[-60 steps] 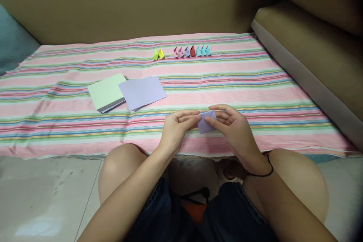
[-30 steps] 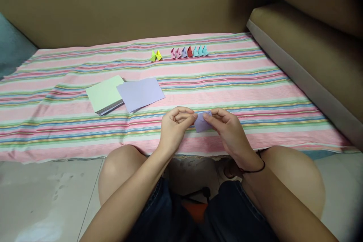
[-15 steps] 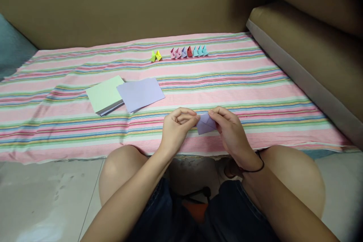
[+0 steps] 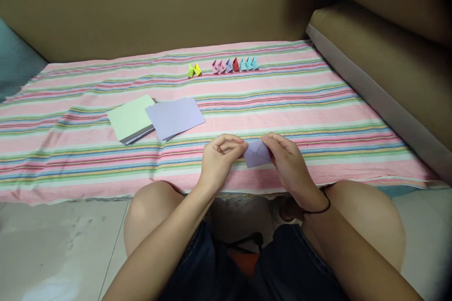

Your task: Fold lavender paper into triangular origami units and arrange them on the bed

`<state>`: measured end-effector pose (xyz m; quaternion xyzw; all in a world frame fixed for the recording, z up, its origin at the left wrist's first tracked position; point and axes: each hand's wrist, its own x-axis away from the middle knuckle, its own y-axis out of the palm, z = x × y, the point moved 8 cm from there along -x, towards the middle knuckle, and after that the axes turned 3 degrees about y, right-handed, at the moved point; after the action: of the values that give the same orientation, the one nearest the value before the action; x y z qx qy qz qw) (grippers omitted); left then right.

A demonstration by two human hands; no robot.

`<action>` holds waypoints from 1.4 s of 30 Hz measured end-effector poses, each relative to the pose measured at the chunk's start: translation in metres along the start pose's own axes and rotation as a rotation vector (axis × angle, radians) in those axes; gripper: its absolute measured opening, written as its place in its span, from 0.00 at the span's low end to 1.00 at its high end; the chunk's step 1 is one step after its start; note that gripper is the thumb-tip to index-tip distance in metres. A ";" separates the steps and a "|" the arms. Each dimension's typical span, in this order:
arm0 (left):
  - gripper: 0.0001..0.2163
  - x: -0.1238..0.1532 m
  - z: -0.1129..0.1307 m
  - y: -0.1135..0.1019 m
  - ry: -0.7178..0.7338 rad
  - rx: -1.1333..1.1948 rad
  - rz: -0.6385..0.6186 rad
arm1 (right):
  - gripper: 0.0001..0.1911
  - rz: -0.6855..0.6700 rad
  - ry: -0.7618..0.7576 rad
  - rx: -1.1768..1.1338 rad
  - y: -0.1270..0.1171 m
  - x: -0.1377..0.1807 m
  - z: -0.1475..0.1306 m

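A small folded piece of purple paper (image 4: 256,154) is held between my two hands above the striped cloth. Diagonal creases show on its face. My left hand (image 4: 221,157) pinches its upper left corner between thumb and fingertips. On the other side, my right hand (image 4: 286,160) grips the upper right part, thumb in front; the fingers behind the paper are hidden. A dark band circles my right wrist.
The pink striped cloth (image 4: 282,117) covers the seat. To the left lie a pale green paper stack (image 4: 130,117) and purple sheets (image 4: 175,116). Farther back stand two yellow folded papers (image 4: 194,70) and a row of several coloured ones (image 4: 236,64). Brown cushions (image 4: 381,66) border the right.
Both hands keep their pinch on the purple paper. My right hand has shifted very slightly right, and a little more of the paper shows.
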<state>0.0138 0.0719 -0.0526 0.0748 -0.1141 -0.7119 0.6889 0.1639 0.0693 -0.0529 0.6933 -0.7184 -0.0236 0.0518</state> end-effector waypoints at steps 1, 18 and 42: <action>0.07 -0.001 0.000 -0.002 0.003 0.019 0.022 | 0.12 -0.041 0.038 -0.045 0.004 0.000 0.001; 0.14 0.000 -0.009 0.006 -0.064 -0.058 -0.076 | 0.14 -0.037 0.014 -0.170 0.002 -0.005 0.001; 0.07 -0.003 0.002 0.013 -0.087 -0.427 -0.447 | 0.19 -0.292 0.068 0.208 0.001 0.000 -0.008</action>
<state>0.0259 0.0745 -0.0474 -0.0793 0.0279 -0.8562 0.5097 0.1637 0.0696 -0.0453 0.7922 -0.6065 0.0670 0.0001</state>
